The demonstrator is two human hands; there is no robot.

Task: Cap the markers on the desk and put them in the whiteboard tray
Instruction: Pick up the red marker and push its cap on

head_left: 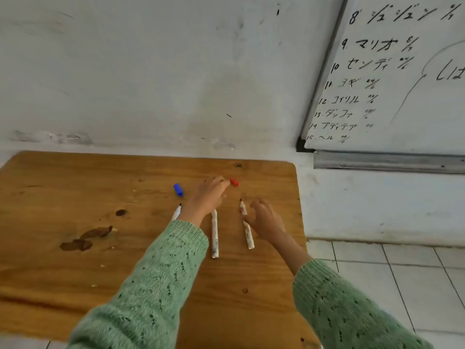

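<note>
Three uncapped white markers lie on the wooden desk [75, 197]. The left marker [177, 212] is partly hidden under my left arm. The middle marker [214, 235] lies between my hands. The red-tipped marker [247, 233] lies by my right hand [264, 220], whose curled fingers and thumb are at its barrel without closing on it. My left hand [208, 195] stretches forward with its fingertips touching the red cap [234, 182]. A blue cap [178, 189] lies to its left. The metal whiteboard tray [387, 162] hangs on the wall at the right.
A whiteboard [402, 84] with handwriting hangs above the tray. The desk stands against a white wall. Dark stains [85, 238] mark the desk's left part. A tiled floor [392, 278] lies to the right of the desk.
</note>
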